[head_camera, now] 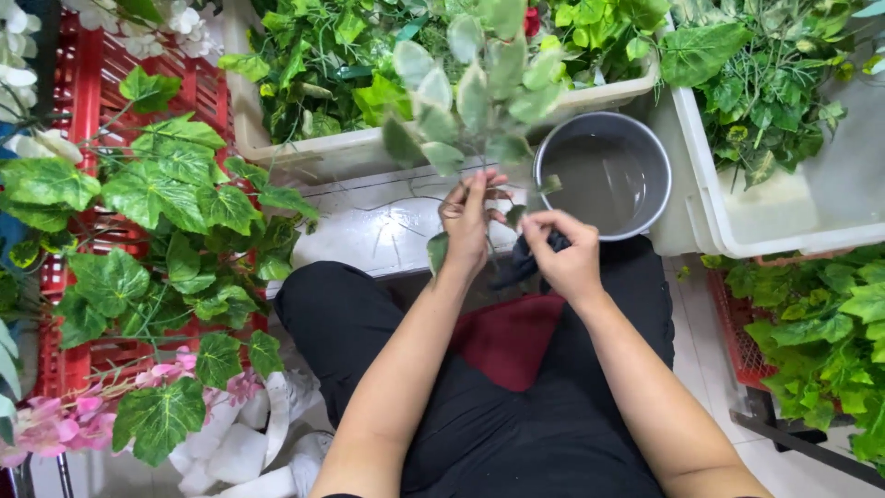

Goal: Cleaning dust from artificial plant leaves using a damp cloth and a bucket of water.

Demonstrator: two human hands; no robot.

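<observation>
My left hand (467, 219) grips the stem of an artificial sprig with pale green oval leaves (472, 92), holding it upright above my lap. My right hand (562, 251) is closed on a dark cloth (527, 263) bunched against the lower part of the stem, just right of my left hand. A grey round basin (645, 157) holding murky water sits directly behind my right hand.
A cream bin of green artificial foliage (369, 148) stands at the back. A white bin with greenery (793, 221) is on the right, above a red crate with leaves (737, 341). On the left a red crate (83, 83) holds ivy leaves (157, 194) and pink flowers (55, 424).
</observation>
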